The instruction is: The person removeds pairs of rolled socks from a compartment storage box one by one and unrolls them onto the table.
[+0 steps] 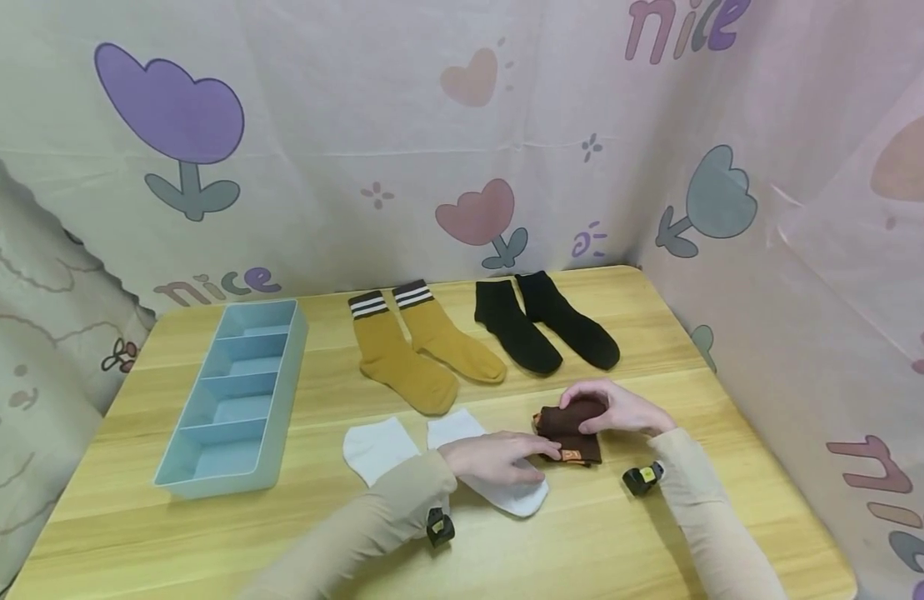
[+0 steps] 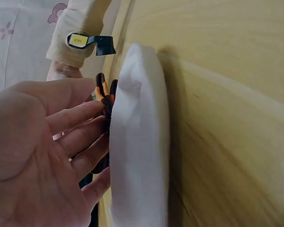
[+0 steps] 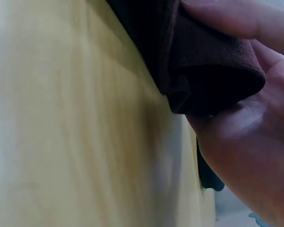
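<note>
Brown socks (image 1: 566, 427) with orange trim and a small orange label lie folded into a short bundle on the right of the table. My right hand (image 1: 621, 408) grips the bundle's right side, thumb on one face and fingers over the far edge; in the right wrist view a brown fold (image 3: 213, 49) sits inside the curled hand (image 3: 255, 127). My left hand (image 1: 499, 457) reaches over a white sock (image 1: 520, 498), its fingers nearly straight and the tips at the bundle's left edge. Another white sock (image 1: 381, 446) lies partly behind my left forearm.
Mustard socks (image 1: 412, 367) with striped cuffs and black socks (image 1: 525, 337) lie flat in pairs farther back. A light blue box (image 1: 282, 417) with several compartments stands at the left. Patterned cloth (image 1: 342, 125) hangs behind the wooden table (image 1: 581, 542).
</note>
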`<action>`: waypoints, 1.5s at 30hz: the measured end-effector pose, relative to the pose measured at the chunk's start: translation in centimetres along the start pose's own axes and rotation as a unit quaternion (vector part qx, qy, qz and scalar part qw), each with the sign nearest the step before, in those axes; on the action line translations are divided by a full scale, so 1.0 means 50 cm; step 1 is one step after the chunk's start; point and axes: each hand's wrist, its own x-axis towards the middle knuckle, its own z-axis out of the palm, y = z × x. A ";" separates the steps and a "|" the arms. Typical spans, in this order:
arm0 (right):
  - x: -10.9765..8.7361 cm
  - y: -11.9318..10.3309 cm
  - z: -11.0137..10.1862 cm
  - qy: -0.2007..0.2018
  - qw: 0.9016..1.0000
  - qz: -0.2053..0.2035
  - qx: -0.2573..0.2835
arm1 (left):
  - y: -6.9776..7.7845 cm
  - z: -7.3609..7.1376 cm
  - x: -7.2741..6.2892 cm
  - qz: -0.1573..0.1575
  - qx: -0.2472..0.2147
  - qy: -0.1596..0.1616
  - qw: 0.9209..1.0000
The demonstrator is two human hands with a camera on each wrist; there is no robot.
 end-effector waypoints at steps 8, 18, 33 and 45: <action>-0.016 0.004 -0.003 0.005 1.000 -0.002 0.007 | 0.009 0.001 0.009 0.011 0.048 -0.006 0.999; -0.029 0.001 -0.003 0.037 0.999 -0.011 -0.006 | 0.019 0.006 0.011 0.013 0.090 -0.012 0.996; -0.031 0.015 0.006 0.086 0.996 -0.032 0.019 | -0.002 0.007 0.010 0.018 0.007 -0.035 0.999; -0.043 0.004 0.002 0.067 0.995 -0.001 -0.069 | 0.001 0.010 0.009 0.007 0.003 -0.021 1.000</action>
